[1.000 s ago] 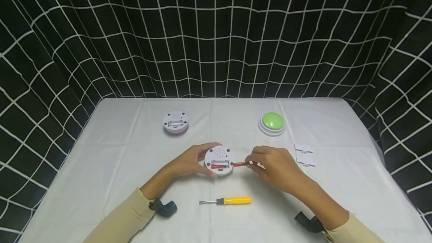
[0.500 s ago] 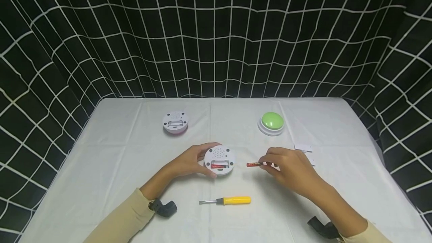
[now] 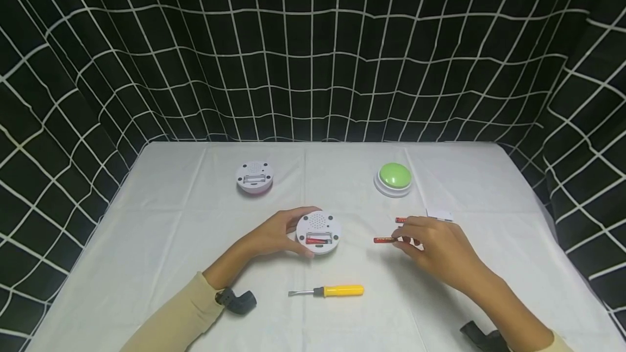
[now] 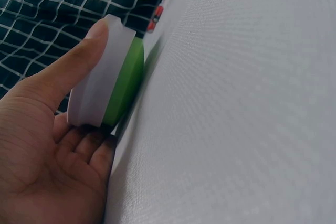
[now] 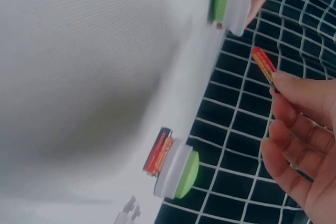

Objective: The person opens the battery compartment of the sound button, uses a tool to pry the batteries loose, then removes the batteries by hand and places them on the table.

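Observation:
My left hand [image 3: 277, 234] grips a round white push-button device [image 3: 318, 224] turned upside down, its green dome [image 4: 126, 80] facing the table in the left wrist view. Thumb and fingers hold opposite sides of its rim. One red battery [image 3: 317, 241] lies in the device's uncovered battery slot. Off to the right, my right hand [image 3: 435, 249] pinches another red battery [image 5: 263, 65] by its dark end between thumb and index finger, with its red end pointing left. Red-and-black batteries [image 5: 159, 153] lie on the table beyond that hand, partly hidden by it in the head view.
A yellow-handled screwdriver [image 3: 340, 290] lies in front. An upright green push button [image 3: 395, 177] stands at back right, an upside-down white one [image 3: 255, 176] with an uncovered slot at back left. A white battery cover [image 3: 440, 214] shows behind the right hand.
My right hand has drawn the battery away from the device's edge toward the right. A battery on the table now shows past its fingers. The left hand and device have stayed put.

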{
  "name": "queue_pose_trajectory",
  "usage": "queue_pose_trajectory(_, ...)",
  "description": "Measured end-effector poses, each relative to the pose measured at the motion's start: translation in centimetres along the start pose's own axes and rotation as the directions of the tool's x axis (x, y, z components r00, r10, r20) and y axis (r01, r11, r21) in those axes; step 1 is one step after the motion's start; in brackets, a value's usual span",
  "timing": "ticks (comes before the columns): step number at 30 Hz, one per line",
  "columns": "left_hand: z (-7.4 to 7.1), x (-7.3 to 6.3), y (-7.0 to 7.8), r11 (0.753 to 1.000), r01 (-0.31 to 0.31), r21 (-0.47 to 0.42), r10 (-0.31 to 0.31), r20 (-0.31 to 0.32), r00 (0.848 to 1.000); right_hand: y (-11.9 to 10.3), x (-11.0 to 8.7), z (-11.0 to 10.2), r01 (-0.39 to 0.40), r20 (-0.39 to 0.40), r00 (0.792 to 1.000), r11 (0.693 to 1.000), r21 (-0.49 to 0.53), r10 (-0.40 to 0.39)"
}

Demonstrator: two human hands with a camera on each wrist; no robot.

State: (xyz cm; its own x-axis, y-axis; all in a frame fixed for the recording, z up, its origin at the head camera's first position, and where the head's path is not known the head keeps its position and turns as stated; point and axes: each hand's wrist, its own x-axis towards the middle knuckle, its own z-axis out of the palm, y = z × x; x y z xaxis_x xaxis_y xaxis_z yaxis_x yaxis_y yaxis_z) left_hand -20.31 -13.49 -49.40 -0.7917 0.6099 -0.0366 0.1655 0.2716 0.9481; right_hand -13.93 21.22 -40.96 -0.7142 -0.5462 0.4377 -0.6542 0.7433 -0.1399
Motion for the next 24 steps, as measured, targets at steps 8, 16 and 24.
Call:
queue_pose_trajectory(8,0.1,-0.3,0.2,1.000,0.013,0.001,-0.013,0.000,1.000,0.7,-1.0,-0.2,-0.024,0.004,1.000,1.000,-0.010,0.024)
queue_pose_trajectory(16,0.0,-0.2,0.1,1.000,0.008,0.004,-0.008,0.000,1.000,1.7,-1.7,-0.2,-0.061,0.013,0.998,0.997,-0.039,0.061)
queue_pose_trajectory(24,0.0,-0.1,0.0,1.000,0.015,0.000,-0.015,-0.004,1.000,2.8,-1.9,-0.3,-0.100,0.073,0.992,0.992,-0.073,0.106)
